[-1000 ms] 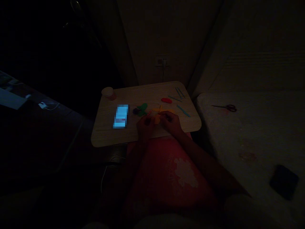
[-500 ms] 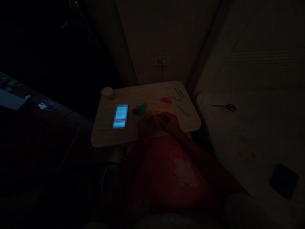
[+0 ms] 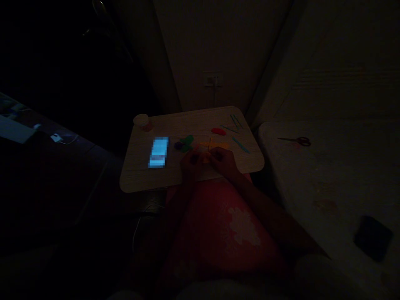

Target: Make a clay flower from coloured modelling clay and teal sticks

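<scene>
In the dim light my left hand (image 3: 191, 163) and my right hand (image 3: 224, 161) meet over the near side of a small light-wood table (image 3: 150, 177). Both have their fingers pinched around a small orange piece of modelling clay (image 3: 206, 157), partly hidden by the fingertips. Just beyond them lies flat orange clay (image 3: 221, 145) with a thin stick-like piece by it. Left of this are green clay (image 3: 187, 141), a dark purple lump (image 3: 178, 145) and a pinkish bit. A red clay piece (image 3: 218, 131) lies farther back.
A lit phone (image 3: 158, 152) lies to the left, a paper cup (image 3: 143, 122) behind it. Blue modelling tools (image 3: 240, 144) rest on the right. Scissors (image 3: 295, 141) and a dark cloth-like thing (image 3: 373, 238) lie on the pale surface right of the table. A wall socket (image 3: 213, 79) is behind.
Both hands stay together at the orange clay, with only slight finger movement. The view has shifted very slightly; the things on the table lie as before.
</scene>
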